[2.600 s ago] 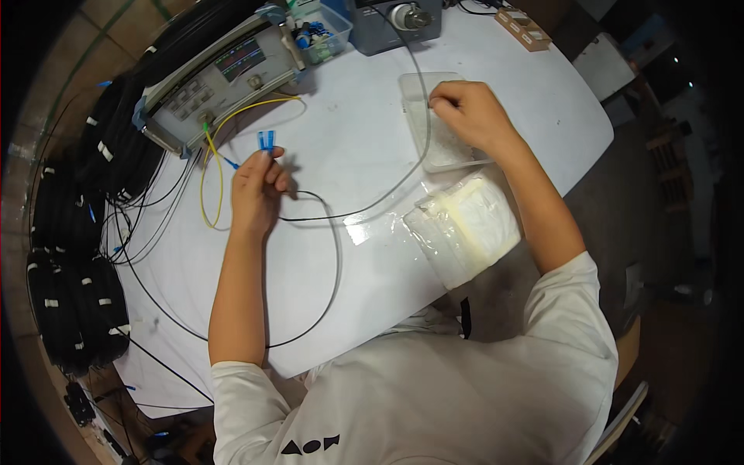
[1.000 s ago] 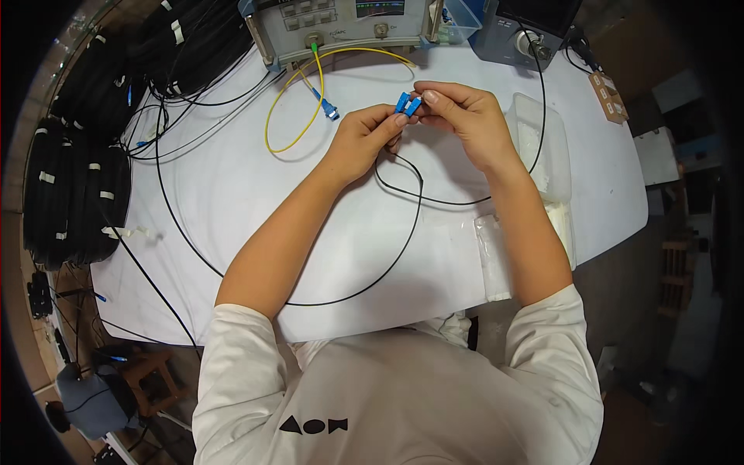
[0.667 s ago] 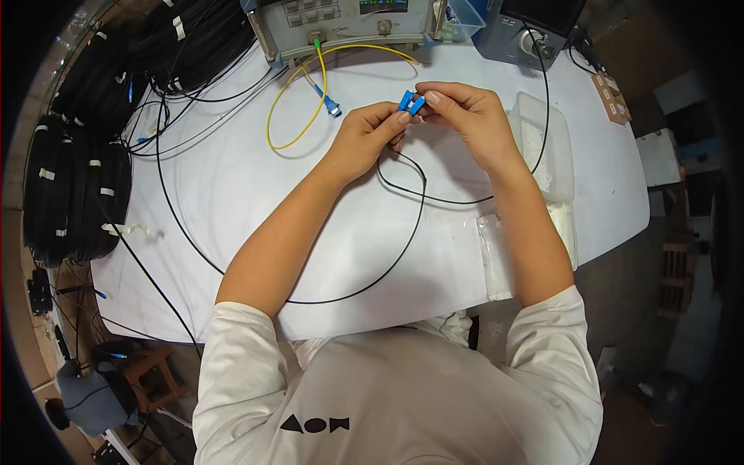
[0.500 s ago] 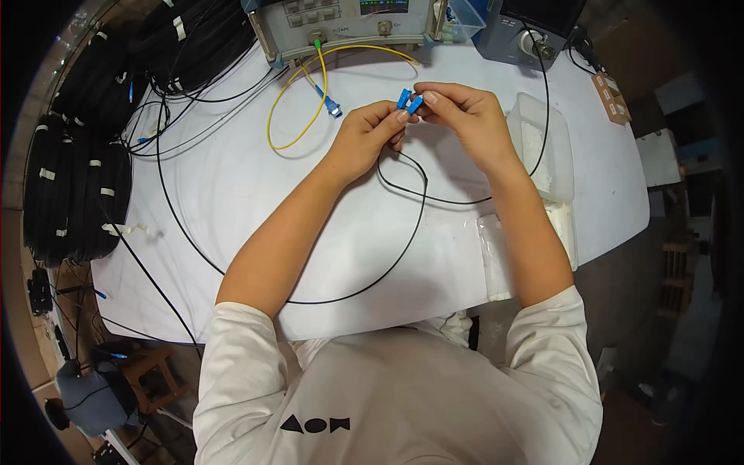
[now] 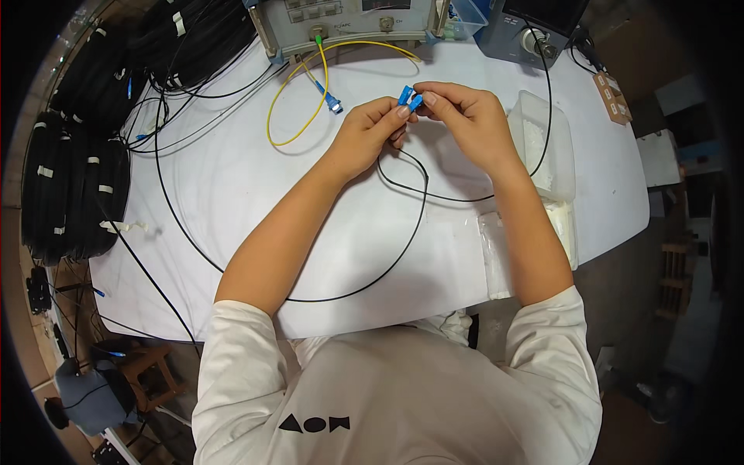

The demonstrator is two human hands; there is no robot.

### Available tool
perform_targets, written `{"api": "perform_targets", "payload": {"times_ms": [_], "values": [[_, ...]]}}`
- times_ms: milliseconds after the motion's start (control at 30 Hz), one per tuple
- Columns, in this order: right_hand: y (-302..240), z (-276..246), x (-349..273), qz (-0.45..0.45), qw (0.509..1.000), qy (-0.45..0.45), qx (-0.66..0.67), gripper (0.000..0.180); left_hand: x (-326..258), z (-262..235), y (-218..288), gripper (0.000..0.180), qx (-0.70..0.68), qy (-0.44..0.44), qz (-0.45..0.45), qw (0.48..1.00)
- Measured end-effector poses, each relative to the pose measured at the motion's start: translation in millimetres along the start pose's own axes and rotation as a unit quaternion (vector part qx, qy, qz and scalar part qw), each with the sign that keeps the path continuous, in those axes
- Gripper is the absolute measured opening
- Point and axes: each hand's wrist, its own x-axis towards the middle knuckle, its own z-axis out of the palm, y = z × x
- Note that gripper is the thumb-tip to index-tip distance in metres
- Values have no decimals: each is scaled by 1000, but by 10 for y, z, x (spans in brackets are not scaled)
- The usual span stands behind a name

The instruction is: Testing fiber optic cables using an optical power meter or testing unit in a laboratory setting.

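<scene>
My left hand (image 5: pixel 364 132) and my right hand (image 5: pixel 465 120) meet above the white table (image 5: pixel 232 186), and both pinch small blue cable connectors (image 5: pixel 408 99) between their fingertips. A black cable (image 5: pixel 403 248) runs from the connectors down in a wide loop across the table. A yellow cable (image 5: pixel 298 85) with a blue plug end (image 5: pixel 333 102) lies just left of my left hand and leads up to a grey instrument (image 5: pixel 349 19) at the table's far edge.
Coils of black cable (image 5: pixel 70 186) are piled along the left side. A clear plastic box (image 5: pixel 542 143) and clear plastic bags (image 5: pixel 496 256) lie at the right. A dark device (image 5: pixel 535 27) stands at the back right. A stool (image 5: pixel 143 372) stands below left.
Since 2.6 s ago both hands have come together at the blue connectors; the right hand left the plastic box. Over the last second the hands barely moved.
</scene>
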Motion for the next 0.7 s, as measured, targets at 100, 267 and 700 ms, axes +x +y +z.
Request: {"api": "perform_targets", "payload": {"times_ms": [100,267,700], "values": [[-21,60,-19,8,1000,12,26,25,3,-15,-29,27,-21,5,2,1000],[11,86,-34,-35,998,34,-45,27,10,-29,-25,26,-4,-5,-14,1000],[50,198,-24,-44,994,57,-79,25,-19,-48,-24,27,10,11,-7,1000]]}}
